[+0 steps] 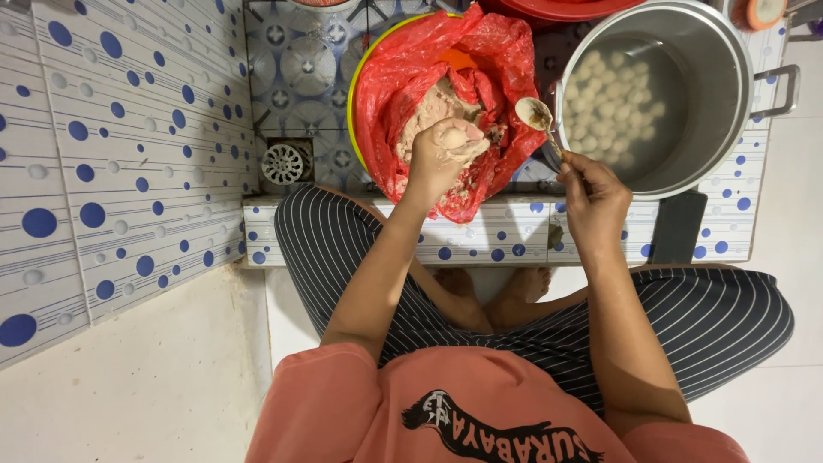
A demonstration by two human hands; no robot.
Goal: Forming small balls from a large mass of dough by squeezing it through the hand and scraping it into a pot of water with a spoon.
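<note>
The left hand (441, 154) is squeezed into a fist around a lump of pale meat paste, and a smooth round ball (454, 137) of it bulges out above the curled thumb and forefinger. Just beyond those fingers lies the rest of the paste (429, 110), heaped in a crumpled red plastic bag (480, 51) that lines a yellow-rimmed basin (354, 94); the bag's folds rise on all sides of the fist and hang over the tiled ledge (506, 236) below the knuckles. The right hand (591, 197) has its fingers pinched together on the handle of a metal spoon (538, 116), whose smeared bowl points up and towards the left fist, close to the ball but not touching it. Just past the right fingertips stands a large metal pot (729, 94) of cloudy water with many pale balls (613, 99) floating in it. Left of the basin, well away from both hands, a round floor drain (284, 163) sits in patterned tiles beside a wall with blue dots.
</note>
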